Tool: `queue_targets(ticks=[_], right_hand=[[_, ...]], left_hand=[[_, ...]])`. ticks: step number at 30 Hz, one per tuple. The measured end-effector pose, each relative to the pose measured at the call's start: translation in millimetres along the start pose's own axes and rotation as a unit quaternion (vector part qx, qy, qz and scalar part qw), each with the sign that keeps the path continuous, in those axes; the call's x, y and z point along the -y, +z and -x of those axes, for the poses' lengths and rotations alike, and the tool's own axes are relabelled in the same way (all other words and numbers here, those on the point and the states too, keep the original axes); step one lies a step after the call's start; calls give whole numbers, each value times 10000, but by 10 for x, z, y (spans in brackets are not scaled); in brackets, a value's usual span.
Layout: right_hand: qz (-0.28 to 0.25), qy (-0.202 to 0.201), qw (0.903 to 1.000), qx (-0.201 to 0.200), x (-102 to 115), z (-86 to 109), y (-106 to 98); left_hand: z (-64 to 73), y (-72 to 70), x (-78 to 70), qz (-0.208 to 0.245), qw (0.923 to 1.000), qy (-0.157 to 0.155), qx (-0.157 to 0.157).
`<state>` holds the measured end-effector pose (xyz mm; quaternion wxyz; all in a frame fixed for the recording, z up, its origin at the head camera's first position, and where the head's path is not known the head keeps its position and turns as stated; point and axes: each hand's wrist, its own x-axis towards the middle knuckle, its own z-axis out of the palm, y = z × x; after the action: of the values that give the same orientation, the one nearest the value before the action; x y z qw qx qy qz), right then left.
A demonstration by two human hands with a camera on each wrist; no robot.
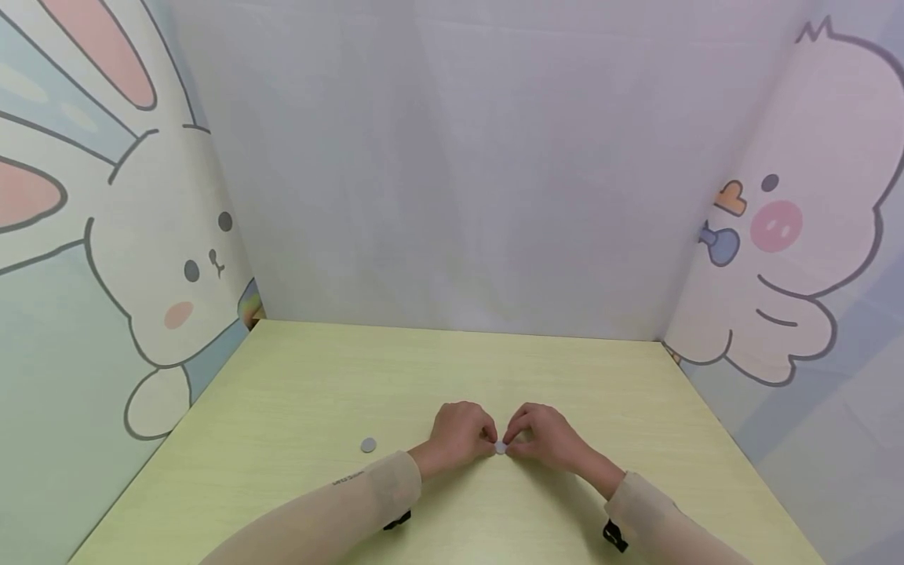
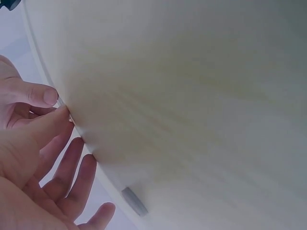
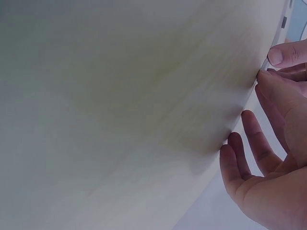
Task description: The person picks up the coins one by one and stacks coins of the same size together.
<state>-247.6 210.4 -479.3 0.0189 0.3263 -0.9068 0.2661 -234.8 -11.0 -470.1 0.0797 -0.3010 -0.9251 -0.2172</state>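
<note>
A small round grey disc (image 1: 501, 447) lies on the pale yellow table between my two hands. From its left side, my left hand (image 1: 461, 433) pinches it with thumb and index finger. My right hand (image 1: 547, 436) does the same from the right edge. The fingertips cover part of the disc. In the left wrist view, the other fingers of the left hand (image 2: 53, 172) curve down to the tabletop. The right wrist view has the right hand's (image 3: 276, 139) remaining fingertips resting at the surface too. A second grey disc (image 1: 368, 445) lies flat left of the left hand.
The table (image 1: 339, 369) runs back to a plain whitish curtain (image 1: 452, 180). Cartoon-printed cloth stands along both sides, with a rabbit (image 1: 155, 282) on the left and a chick-like figure (image 1: 833, 173) on the right. Black straps (image 1: 614, 536) hang below the sleeves.
</note>
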Motion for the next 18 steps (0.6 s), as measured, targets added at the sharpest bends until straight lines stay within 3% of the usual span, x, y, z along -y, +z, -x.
queue_targets(ticks=[18], right_hand=[[50, 67, 9999, 71, -10, -6, -9]], left_hand=[[-12, 31, -9, -144, 9999, -90, 30]])
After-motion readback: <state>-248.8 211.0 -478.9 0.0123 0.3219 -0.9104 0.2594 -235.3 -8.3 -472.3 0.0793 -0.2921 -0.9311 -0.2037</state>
